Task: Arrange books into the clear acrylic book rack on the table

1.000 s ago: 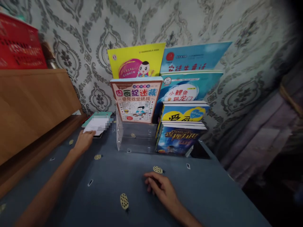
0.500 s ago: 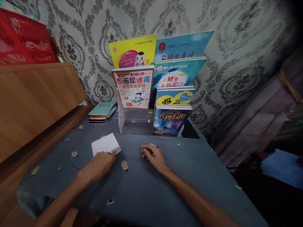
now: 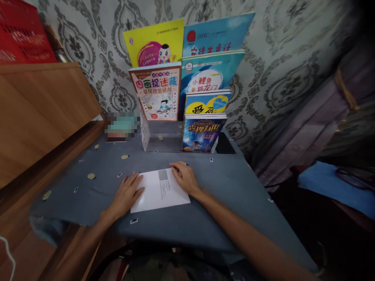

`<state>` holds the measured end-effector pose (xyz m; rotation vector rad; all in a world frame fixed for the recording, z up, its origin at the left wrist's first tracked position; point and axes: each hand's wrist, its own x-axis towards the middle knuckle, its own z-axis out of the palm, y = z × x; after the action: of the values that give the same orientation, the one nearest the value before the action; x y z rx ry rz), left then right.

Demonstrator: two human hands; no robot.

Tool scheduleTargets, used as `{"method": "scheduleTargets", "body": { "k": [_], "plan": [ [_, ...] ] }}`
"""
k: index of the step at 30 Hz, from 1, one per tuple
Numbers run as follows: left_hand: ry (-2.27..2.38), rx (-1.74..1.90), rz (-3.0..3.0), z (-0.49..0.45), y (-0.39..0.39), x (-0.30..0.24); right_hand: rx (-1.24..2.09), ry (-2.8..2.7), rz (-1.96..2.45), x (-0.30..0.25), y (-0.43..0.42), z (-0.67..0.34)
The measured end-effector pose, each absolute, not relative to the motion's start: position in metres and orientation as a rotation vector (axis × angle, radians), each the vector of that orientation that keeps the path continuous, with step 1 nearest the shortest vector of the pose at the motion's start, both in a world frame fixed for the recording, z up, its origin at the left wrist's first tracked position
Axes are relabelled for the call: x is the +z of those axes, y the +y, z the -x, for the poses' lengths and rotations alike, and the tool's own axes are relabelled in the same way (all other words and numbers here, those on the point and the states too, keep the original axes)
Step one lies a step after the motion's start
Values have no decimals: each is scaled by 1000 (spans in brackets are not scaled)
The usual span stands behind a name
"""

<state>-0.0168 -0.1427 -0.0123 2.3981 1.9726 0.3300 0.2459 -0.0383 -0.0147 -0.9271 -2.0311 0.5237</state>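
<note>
The left hand (image 3: 126, 191) lies open and palm down, its fingers pressing on the left edge of a white sheet of paper (image 3: 159, 191), while the right hand (image 3: 183, 177) rests on the sheet's upper right part with its fingers lightly curved. Neither hand clenches or pinches; the sheet is held only by their flat pressure from both sides, which seems enough to keep it from sliding. It lies flat on the tabletop (image 3: 222, 203), which has a blue-gray cloth cover, and it shows small print and a blurred gray patch. Small gold-colored decorations (image 3: 91, 176) dot the cloth around it. Farther ahead, a clear plastic book stand (image 3: 144, 132) holds a puzzle book (image 3: 154, 91) upright against the patterned wallpaper (image 3: 263, 31), with a yellow book (image 3: 154, 43) behind it. Just to its right, a dark blue book (image 3: 203, 132) and other picture books lean back, propped by the wall. A black phone (image 3: 224, 143) lies beside them. A blurred stack of books (image 3: 121, 127) sits left of the stand, near a wooden cabinet (image 3: 38, 109) topped by a red basket (image 3: 20, 35).
</note>
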Motion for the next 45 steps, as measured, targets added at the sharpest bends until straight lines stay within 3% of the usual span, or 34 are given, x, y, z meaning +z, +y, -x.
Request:
{"method": "scheduleTargets", "body": {
  "k": [8,18,32,39,45],
  "plan": [
    [1749,240,-2604,-4,-116,-16,208,-2562,604,-4,-78,-229],
    [1817,219,-2565,-54,-114,-5,216,-2589,849,-16,-79,-229],
    [2111,242,-2492,-39,-127,-9,123,-2475,1285,-24,-96,-301],
    [2039,322,-2528,-44,-130,-5,126,-2452,1263,-25,-97,-299],
    [1634,331,-2610,-94,-148,-4,120,-2472,1289,-25,-97,-298]
  ]
}}
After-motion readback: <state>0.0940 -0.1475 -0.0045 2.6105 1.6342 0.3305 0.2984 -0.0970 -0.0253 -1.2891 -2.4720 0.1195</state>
